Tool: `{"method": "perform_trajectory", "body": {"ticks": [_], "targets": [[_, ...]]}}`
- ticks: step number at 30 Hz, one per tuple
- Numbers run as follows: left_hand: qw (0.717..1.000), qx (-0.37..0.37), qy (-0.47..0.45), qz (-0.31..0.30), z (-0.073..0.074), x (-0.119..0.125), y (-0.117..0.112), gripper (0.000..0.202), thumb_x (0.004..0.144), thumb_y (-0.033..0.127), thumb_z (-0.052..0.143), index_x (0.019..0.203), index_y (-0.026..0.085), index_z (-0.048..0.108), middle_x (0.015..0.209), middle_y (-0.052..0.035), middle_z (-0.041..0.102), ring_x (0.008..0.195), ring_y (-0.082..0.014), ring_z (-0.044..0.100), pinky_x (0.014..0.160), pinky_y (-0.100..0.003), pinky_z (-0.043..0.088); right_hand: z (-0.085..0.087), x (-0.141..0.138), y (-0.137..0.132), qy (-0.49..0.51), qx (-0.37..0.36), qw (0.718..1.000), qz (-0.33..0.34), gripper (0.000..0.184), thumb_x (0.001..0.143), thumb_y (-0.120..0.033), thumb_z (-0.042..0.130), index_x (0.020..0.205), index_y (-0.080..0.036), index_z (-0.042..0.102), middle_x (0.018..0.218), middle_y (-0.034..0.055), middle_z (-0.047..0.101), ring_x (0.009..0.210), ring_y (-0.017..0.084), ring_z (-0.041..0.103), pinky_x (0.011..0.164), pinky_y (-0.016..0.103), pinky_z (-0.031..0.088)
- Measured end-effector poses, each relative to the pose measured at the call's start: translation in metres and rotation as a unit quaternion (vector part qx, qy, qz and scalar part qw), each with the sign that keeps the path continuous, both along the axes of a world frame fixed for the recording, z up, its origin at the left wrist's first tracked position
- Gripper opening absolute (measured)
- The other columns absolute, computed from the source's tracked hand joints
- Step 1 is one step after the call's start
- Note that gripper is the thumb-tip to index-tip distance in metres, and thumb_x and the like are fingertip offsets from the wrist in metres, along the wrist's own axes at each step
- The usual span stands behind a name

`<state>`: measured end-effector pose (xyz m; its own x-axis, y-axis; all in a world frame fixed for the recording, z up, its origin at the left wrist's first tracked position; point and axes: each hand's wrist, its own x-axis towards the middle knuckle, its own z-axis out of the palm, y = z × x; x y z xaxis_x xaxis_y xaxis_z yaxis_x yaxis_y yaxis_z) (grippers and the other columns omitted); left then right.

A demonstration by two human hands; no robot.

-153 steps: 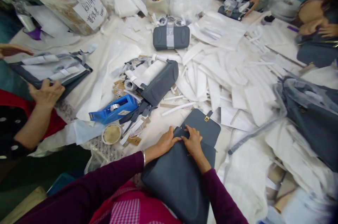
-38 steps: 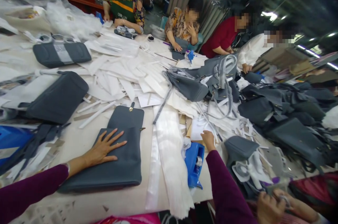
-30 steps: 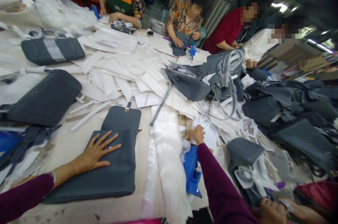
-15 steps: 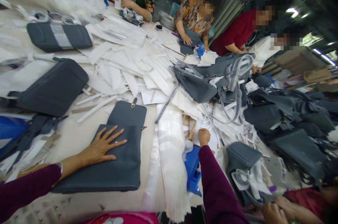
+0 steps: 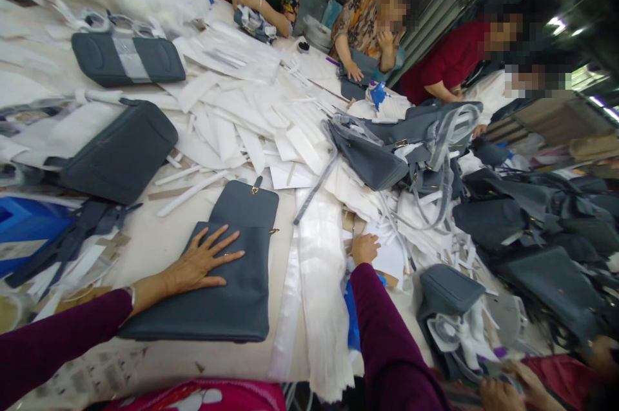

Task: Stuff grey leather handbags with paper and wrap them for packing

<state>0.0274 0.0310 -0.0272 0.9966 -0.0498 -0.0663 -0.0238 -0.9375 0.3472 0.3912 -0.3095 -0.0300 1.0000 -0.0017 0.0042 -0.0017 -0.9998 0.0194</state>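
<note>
My left hand [image 5: 207, 262] lies flat with fingers spread on a dark grey leather bag [image 5: 242, 282], a ring on one finger. The bag rests on the table with its flap [image 5: 249, 208] folded out away from me. A small gold clasp [image 5: 255, 190] sits on the flap's tab, and another bit of gold hardware shows at the bag's right edge. My right hand [image 5: 366, 248] is over white card [image 5: 387, 253] and brown scraps, right of a stack of white sheeting [image 5: 322, 282]. Its fingers are bent but slightly parted, with nothing visible in them; their tips are partly hidden.
White paper strips [image 5: 232, 108] cover the table's middle. Grey bags stand at left [image 5: 123, 153] and in a pile at right [image 5: 512, 217]. A blue object [image 5: 353, 314] lies under my right forearm. Several people work across the table; another person's hands [image 5: 507, 388] are at lower right.
My right hand has shifted left, and its fist has loosened. My left hand stays spread on the bag. A co-worker across the table has raised a hand toward the face. The view has shifted slightly.
</note>
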Motion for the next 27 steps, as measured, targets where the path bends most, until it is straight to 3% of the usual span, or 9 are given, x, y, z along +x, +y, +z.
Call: {"method": "perform_trajectory", "body": {"ticks": [3,7,11,13,16,20,27], "targets": [[1.000,-0.006,-0.003,-0.003,-0.001,0.000,0.001,0.066,0.081,0.066,0.052,0.140,0.045,0.035,0.156,-0.0020,0.024,0.141,-0.0374,0.017,0.111,-0.056,0.005,0.006,0.006,-0.008,0.021,-0.003,1.000,-0.012,0.030,0.093,-0.028,0.042,0.108,-0.008,0.058,0.119,0.0213,0.053,0.110,0.032,0.053,0.084,0.043,0.048],[1.000,-0.018,-0.011,0.001,0.000,-0.001,0.000,0.064,0.081,0.066,0.052,0.139,0.044,0.037,0.156,-0.0020,0.024,0.142,-0.0368,0.015,0.111,-0.057,0.005,0.019,0.020,-0.027,0.066,-0.003,0.997,-0.033,0.028,0.092,-0.037,0.055,0.106,-0.014,0.060,0.108,0.0076,0.061,0.094,0.019,0.060,0.083,0.038,0.051],[0.999,-0.037,-0.005,0.004,0.004,0.001,0.000,0.061,0.083,0.065,0.050,0.139,0.043,0.040,0.156,-0.0023,0.025,0.142,-0.0363,0.015,0.111,-0.057,0.004,0.027,0.029,-0.042,0.100,0.008,0.995,-0.015,0.025,0.091,-0.038,0.056,0.101,-0.015,0.063,0.104,0.0049,0.064,0.091,0.017,0.061,0.082,0.037,0.051],[0.999,-0.046,0.002,0.004,0.006,0.002,0.000,0.060,0.083,0.065,0.050,0.139,0.043,0.040,0.156,-0.0024,0.025,0.142,-0.0363,0.015,0.111,-0.057,0.004,0.025,0.026,-0.043,0.102,0.013,0.995,-0.001,0.025,0.089,-0.035,0.058,0.105,-0.015,0.061,0.106,0.0065,0.064,0.094,0.018,0.061,0.084,0.037,0.049],[0.998,-0.054,0.010,0.005,0.009,0.003,0.001,0.060,0.083,0.064,0.052,0.139,0.043,0.040,0.156,-0.0026,0.025,0.142,-0.0367,0.016,0.111,-0.056,0.004,0.015,0.014,-0.035,0.079,0.009,0.997,0.007,0.036,0.087,-0.033,0.055,0.115,-0.011,0.054,0.114,0.0159,0.059,0.104,0.026,0.057,0.089,0.039,0.044],[0.998,-0.061,0.018,0.003,0.009,0.004,0.003,0.061,0.083,0.063,0.053,0.139,0.043,0.039,0.156,-0.0023,0.025,0.142,-0.0376,0.016,0.111,-0.057,0.004,0.000,-0.004,-0.018,0.039,-0.005,0.999,0.005,0.043,0.091,-0.033,0.038,0.121,-0.005,0.047,0.121,0.0265,0.051,0.112,0.037,0.050,0.092,0.053,0.038],[0.998,-0.065,0.019,0.004,0.006,0.002,0.004,0.063,0.081,0.065,0.053,0.139,0.043,0.040,0.155,-0.0024,0.026,0.141,-0.0371,0.015,0.111,-0.056,0.002,0.000,-0.012,-0.007,0.024,-0.002,0.999,-0.032,0.041,0.087,-0.027,0.040,0.120,-0.004,0.052,0.124,0.0296,0.045,0.117,0.042,0.044,0.086,0.053,0.043]]}}
